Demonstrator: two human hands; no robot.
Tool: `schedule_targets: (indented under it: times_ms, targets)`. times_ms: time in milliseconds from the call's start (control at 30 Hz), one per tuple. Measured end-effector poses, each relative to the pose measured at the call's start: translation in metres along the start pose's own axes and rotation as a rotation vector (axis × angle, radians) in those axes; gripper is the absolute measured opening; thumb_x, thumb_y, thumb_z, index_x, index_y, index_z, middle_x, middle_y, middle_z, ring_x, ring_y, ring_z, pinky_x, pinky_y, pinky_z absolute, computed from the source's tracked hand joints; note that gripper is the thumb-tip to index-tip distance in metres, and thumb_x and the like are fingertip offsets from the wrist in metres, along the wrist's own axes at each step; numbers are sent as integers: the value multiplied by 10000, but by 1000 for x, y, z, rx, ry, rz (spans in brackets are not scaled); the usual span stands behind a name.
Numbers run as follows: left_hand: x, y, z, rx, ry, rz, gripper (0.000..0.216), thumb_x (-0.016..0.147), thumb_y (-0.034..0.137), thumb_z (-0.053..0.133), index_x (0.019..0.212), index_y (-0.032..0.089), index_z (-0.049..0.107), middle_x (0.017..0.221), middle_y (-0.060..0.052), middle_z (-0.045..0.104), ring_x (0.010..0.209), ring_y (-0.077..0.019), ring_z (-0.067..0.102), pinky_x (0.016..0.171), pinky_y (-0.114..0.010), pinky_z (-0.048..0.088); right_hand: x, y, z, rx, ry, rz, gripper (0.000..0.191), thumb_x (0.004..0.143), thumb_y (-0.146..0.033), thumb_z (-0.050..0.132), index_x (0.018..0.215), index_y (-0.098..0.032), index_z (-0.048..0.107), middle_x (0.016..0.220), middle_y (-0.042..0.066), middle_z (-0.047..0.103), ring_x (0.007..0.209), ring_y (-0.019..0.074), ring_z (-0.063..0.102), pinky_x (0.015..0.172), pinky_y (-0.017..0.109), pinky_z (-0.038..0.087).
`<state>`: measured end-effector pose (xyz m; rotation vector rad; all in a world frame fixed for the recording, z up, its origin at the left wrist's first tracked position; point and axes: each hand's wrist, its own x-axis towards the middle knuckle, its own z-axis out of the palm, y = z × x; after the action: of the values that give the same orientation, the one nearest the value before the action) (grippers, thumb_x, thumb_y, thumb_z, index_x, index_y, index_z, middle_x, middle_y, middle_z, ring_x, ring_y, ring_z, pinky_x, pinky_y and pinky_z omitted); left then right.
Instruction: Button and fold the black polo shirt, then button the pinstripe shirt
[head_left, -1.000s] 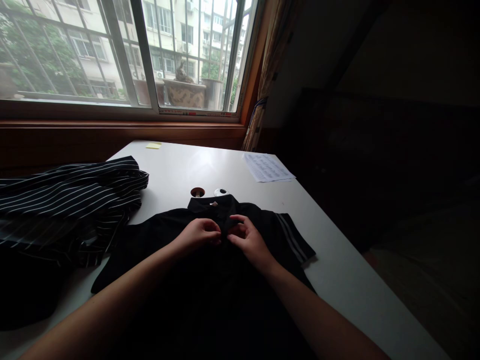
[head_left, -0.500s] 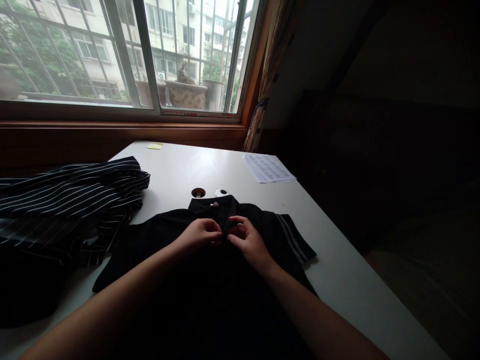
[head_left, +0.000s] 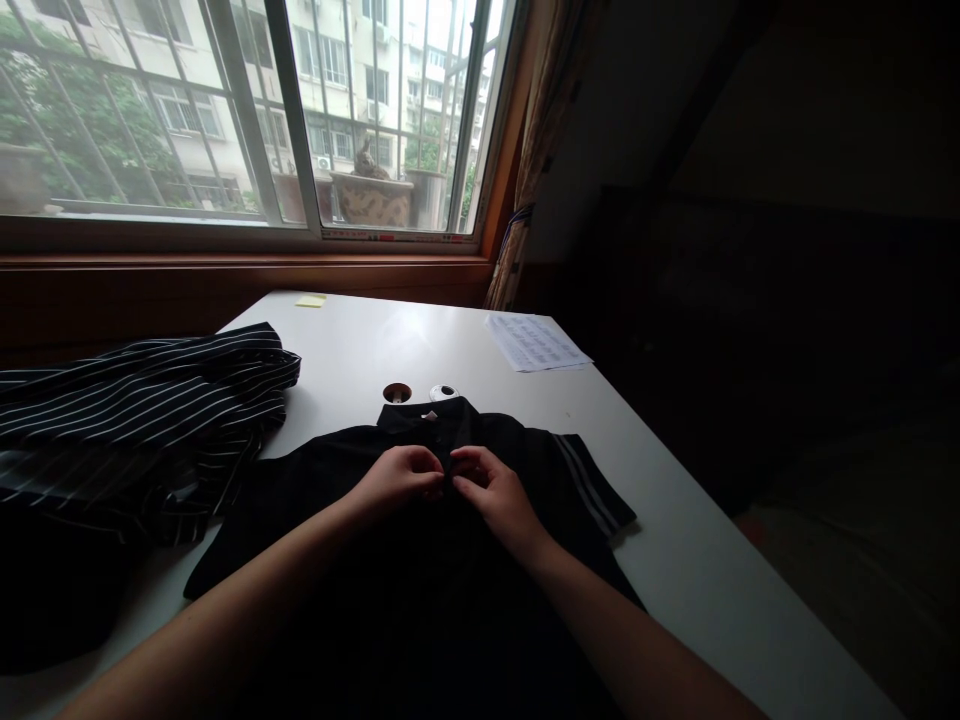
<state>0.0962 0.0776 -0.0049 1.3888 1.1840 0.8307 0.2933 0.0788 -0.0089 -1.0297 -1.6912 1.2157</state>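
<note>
A black short-sleeved shirt (head_left: 315, 470) with a collar lies spread on the white table (head_left: 352, 340), its collar toward the window. Two grey stripes mark the cuff of its right-hand sleeve. Over the upper front, just below the collar, my left hand (head_left: 405, 472) pinches the dark cloth between thumb and fingers. Close beside it, my right hand (head_left: 491, 492) curls with thumb and fingertips on the shirt's front placket. The fingertips of both hands nearly meet. Any button between them is too dark to make out.
A black garment with white stripes (head_left: 165, 390) is heaped at the left. Printed sheets (head_left: 534, 342) lie at the far right corner, a yellow sticky note (head_left: 310, 300) at the far left. Beyond the collar are a round table hole (head_left: 397, 393) and a round white cover (head_left: 445, 392).
The view has tilted slightly, so everything sits a little lower. My hands stay at the shirt's front; the right hand's fingers have drawn slightly closer to the left.
</note>
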Motion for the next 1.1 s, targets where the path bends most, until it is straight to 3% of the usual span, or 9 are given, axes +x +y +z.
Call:
schedule_targets:
  times_ms: [333,633,1100]
  targets:
    - [0,0,2,135,35,58,245,760,350,684,866,133,720,752,-61,724,706,-209,691,630,-269,510,2,-3,6,-141,76,-24,299,771,-176,640,1061,-246,658,863,1,704,821,198,676,773,328,534]
    - [-1,2,5,34,24,-6,369,741,464,728,876,122,685,769,-74,729,698,-215,712,655,-288,537,2,-5,5,-184,79,-26,308,766,-195,672,1070,-250,664,866,4,718,815,207,689,777,339,537]
    - [-3,7,10,225,126,76,230,749,370,702,815,157,648,770,-36,686,674,-181,652,593,-252,474,-1,1,0,-107,58,-44,330,802,-211,650,1129,-257,637,902,9,726,831,204,705,782,337,554]
